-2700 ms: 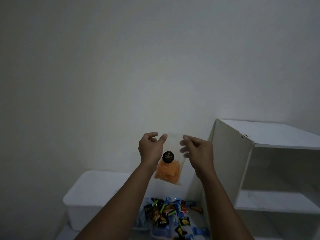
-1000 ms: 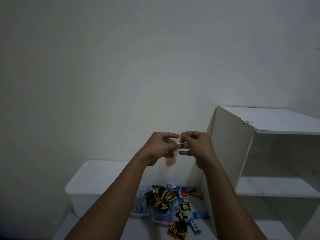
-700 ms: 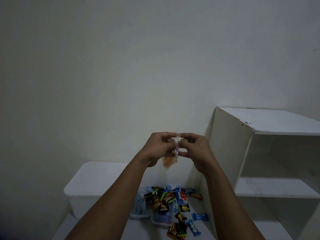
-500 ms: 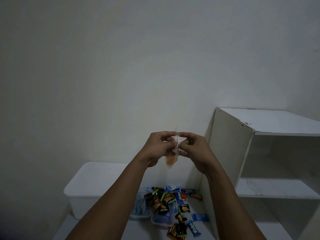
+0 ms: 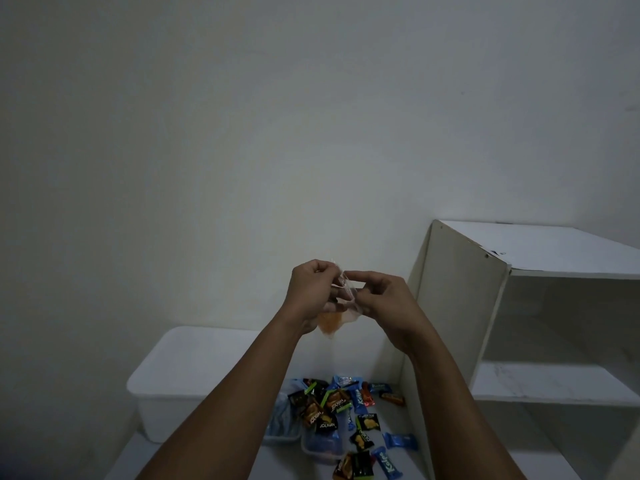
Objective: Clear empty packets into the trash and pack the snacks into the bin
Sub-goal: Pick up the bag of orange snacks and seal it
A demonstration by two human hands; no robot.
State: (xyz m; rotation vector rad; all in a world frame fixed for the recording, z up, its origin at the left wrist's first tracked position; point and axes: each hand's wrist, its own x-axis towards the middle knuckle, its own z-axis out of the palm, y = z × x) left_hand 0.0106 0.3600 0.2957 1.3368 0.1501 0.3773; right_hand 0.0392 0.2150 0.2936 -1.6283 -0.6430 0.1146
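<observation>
I hold a small clear plastic packet (image 5: 341,311) with orange snack in its lower part up in front of the wall. My left hand (image 5: 311,294) pinches its top edge from the left, and my right hand (image 5: 381,299) pinches it from the right. The packet hangs crumpled between my fingers, its label hidden. Below, a pile of wrapped snacks (image 5: 332,407) in black, green, blue and red wrappers lies on the white surface, partly over small clear containers (image 5: 313,445).
A white lidded bin (image 5: 180,372) stands at the lower left against the wall. An open white shelf unit (image 5: 491,306) stands to the right, its side panel close to the snack pile. Loose blue packets (image 5: 400,441) lie near its base.
The packet hung flat and open to view with its black label showing; now it is bunched between both hands. My left hand has lifted slightly and the hands have twisted the top.
</observation>
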